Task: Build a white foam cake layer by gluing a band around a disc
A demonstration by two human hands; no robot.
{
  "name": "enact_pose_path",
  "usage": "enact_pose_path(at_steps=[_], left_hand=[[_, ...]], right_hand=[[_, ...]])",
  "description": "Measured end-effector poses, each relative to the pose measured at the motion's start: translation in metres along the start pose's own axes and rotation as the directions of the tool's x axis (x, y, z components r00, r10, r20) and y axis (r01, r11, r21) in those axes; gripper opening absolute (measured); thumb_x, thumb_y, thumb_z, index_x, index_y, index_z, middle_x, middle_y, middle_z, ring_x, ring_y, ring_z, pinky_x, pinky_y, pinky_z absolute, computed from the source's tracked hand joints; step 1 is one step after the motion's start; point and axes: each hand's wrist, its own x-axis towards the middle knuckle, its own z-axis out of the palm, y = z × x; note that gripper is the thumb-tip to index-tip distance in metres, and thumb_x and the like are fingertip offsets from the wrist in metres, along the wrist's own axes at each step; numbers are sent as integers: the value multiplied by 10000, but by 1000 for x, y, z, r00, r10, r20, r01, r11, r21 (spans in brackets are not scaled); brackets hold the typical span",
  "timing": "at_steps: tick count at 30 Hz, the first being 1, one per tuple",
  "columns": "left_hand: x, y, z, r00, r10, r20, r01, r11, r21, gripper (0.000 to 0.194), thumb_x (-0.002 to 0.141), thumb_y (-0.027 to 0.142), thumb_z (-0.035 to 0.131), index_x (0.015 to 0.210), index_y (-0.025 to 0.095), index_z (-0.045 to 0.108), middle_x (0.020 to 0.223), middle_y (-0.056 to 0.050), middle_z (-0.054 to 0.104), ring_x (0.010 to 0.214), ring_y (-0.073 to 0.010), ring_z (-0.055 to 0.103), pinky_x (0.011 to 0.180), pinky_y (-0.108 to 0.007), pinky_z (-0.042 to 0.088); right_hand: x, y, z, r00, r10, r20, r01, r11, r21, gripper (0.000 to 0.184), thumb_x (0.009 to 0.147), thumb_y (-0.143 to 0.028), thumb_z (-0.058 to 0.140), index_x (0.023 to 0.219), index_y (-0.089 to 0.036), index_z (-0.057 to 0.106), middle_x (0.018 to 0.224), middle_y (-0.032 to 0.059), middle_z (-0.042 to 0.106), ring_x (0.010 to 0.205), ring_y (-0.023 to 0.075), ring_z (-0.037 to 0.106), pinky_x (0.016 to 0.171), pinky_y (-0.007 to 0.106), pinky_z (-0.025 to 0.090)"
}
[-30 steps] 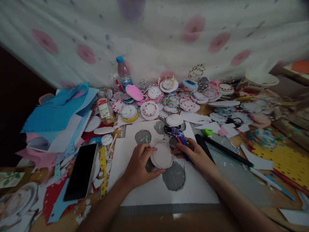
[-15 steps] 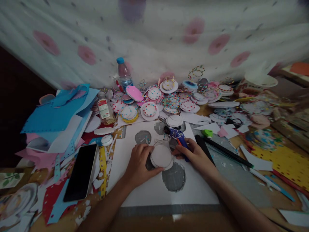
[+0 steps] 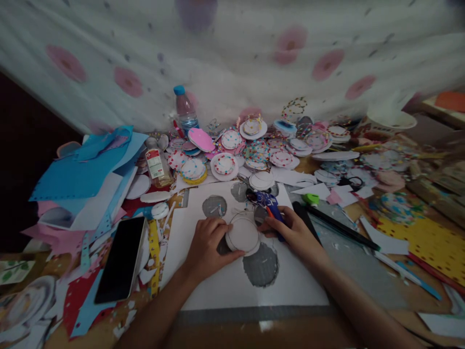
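Observation:
My left hand (image 3: 209,247) grips the left edge of a round white disc (image 3: 244,233), thumb along its near side and fingers at its far left. The disc looks layered, with a thin line around its rim. In my right hand (image 3: 292,232) is a blue hot glue gun (image 3: 275,206) with an orange trigger, its dark nozzle pointing away to the far left. The glue gun is just to the right of the disc. Beneath both hands lies a white sheet (image 3: 294,286) with several round holes showing grey below, one (image 3: 260,264) close to the disc's near edge.
A heap of decorated paper discs (image 3: 224,165) lines the back, with a water bottle (image 3: 186,110) and a glue bottle (image 3: 158,167). A phone (image 3: 120,259) and paper scraps lie left. Right are a green-capped black tool (image 3: 341,228) and yellow dotted paper (image 3: 423,237).
Almost nothing differs. The view has shifted slightly, and both hands keep the same hold on the disc and the glue gun.

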Motion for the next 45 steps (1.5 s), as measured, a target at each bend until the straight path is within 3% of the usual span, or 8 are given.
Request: enact_pose_path(at_steps=[11,16,18,20,22,24,36,45], left_hand=[[3,-4,-5,999,31,37,-29,999,-31,469,725,452,727,1074,163,604,1032,-97,623,962,-257,570,818,-394,424],[1,-8,-5,999,25,48,-22,998,-58,478,737,466,716,1100,176,602,1077,-103,625,993,-260,567,851,-408,432],[1,-8,-5,998,29,51,-25,997,-67,477,737,462,717,1102,178,600,1084,-105,627,997,-260,569,852,-410,435],[1,-8,-5,998,35,55,-31,997,-71,472,736,452,722,1099,175,600,1078,-105,632,992,-260,576,844,-414,437],[2,-7,-6,998,39,57,-35,997,-70,470,732,440,729,1095,171,600,1068,-102,637,987,-261,582,836,-417,437],[2,-7,-6,998,40,57,-36,997,-71,471,728,431,735,1095,170,600,1059,-99,639,983,-260,586,834,-419,437],[2,-5,-7,997,50,61,-45,995,-86,447,755,421,709,1112,173,601,1081,-104,644,996,-257,593,850,-423,440],[2,-6,-5,998,46,54,-41,995,-86,452,744,416,717,1120,188,609,1092,-104,652,991,-260,605,872,-422,438]], right_hand=[[-1,1,0,1000,-7,13,7,1000,-16,373,694,-472,695,884,-228,486,792,57,726,800,260,699,697,390,575],[-1,1,-8,986,-133,-102,113,978,-176,416,715,-502,663,950,-212,479,676,-2,633,557,184,606,498,294,481],[0,1,-14,922,-314,-227,229,914,-334,416,713,-494,658,957,-212,474,707,-11,585,568,165,562,504,279,445],[3,1,-22,786,-529,-320,320,791,-522,418,701,-461,671,964,-213,463,786,5,564,654,174,562,568,290,449],[5,1,-30,652,-670,-355,294,655,-696,443,688,-440,684,988,-210,454,845,27,564,709,195,570,607,307,447],[7,1,-36,587,-723,-363,191,560,-806,468,674,-450,686,1003,-207,458,850,36,572,690,209,579,577,312,431],[7,7,-31,792,-602,-100,231,448,-864,413,723,-447,629,1027,-218,469,751,14,618,575,197,599,522,288,441],[9,12,-31,795,-607,16,292,358,-887,359,769,-449,602,1012,-222,465,764,25,630,592,203,608,513,272,424]])
